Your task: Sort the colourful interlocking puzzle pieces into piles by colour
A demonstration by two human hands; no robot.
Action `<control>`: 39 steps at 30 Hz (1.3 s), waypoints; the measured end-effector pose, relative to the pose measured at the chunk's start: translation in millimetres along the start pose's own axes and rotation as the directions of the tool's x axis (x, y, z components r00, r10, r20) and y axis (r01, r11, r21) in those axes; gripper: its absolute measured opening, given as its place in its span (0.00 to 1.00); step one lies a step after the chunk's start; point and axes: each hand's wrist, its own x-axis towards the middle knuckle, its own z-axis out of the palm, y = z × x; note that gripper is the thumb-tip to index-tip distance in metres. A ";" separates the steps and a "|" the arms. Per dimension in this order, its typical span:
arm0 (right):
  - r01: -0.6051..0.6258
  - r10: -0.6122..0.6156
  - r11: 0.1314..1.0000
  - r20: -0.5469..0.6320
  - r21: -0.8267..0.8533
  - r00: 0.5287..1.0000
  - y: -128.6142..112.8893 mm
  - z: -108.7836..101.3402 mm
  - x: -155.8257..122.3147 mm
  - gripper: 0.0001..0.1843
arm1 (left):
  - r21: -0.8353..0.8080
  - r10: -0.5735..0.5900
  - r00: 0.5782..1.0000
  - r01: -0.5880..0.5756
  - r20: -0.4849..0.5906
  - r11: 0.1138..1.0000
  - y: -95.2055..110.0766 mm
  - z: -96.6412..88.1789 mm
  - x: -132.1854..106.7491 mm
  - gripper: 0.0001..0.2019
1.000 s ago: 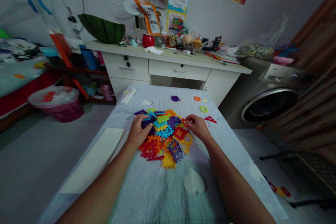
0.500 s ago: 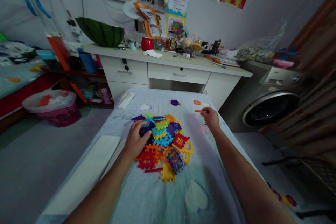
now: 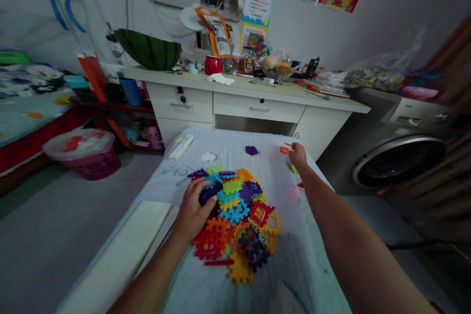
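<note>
A heap of interlocking plastic tiles in red, orange, yellow, blue, green and purple lies on the cloth-covered table. My left hand rests at the heap's left side, thumb apart from the fingers, over dark purple tiles. At the far right of the table, my right hand pinches an orange tile, seen nearly edge-on. Just beside that hand another orange tile lies flat. A green tile and a red one are partly hidden by my right wrist and forearm.
A lone purple tile lies beyond the heap. Along the table's left side are a white strip and a long white board. A white desk adjoins the far end, with a washing machine to the right.
My right hand has moved farther away with the orange tile, towards the other orange tile. My left hand stays at the heap. The view has shifted slightly.
</note>
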 end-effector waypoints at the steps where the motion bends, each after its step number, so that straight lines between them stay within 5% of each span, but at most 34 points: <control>1: -0.011 0.012 1.000 0.018 -0.021 1.000 1.5 3.2 -0.7 0.23 | -0.003 0.002 1.000 -0.002 -0.004 1.000 -0.3 0.3 -0.2 0.16; 8: -0.087 0.093 0.989 0.049 -0.115 0.994 3.8 -2.4 -10.7 0.24 | -0.011 -0.001 1.000 0.001 0.002 1.000 0.7 0.0 -0.8 0.16; 13: 0.015 -0.016 1.000 0.005 0.026 1.000 -13.7 -22.4 -30.0 0.19 | -0.006 -0.011 1.000 0.011 0.012 1.000 2.0 -0.8 -0.5 0.16; 17: 0.030 -0.110 0.945 0.230 0.325 0.967 -42.6 -28.2 -66.4 0.14 | -0.004 -0.007 1.000 0.007 0.014 1.000 3.7 -1.6 0.1 0.16; 20: 0.066 -0.287 0.889 0.440 0.453 0.851 -68.1 -26.1 -97.2 0.13 | -0.008 -0.004 1.000 0.004 0.017 1.000 5.8 -2.5 0.4 0.16; 23: 0.211 -0.385 0.904 0.494 0.372 0.779 -90.3 -17.0 -120.2 0.13 | -0.008 -0.018 1.000 0.018 0.016 1.000 7.4 -2.9 0.6 0.16; 31: 0.358 -0.365 0.926 0.520 0.118 0.772 -115.0 23.1 -134.6 0.30 | -0.009 -0.010 1.000 0.010 0.025 1.000 8.1 -3.6 1.3 0.16; 36: 0.450 -0.434 0.885 0.563 0.120 0.704 -118.9 21.1 -127.3 0.14 | -0.006 -0.010 1.000 0.010 0.024 1.000 9.1 -3.9 1.4 0.16; 39: 0.424 -0.414 0.897 0.571 0.125 0.709 -120.4 18.4 -125.1 0.13 | -0.008 -0.010 1.000 0.010 0.022 1.000 9.3 -3.4 1.4 0.16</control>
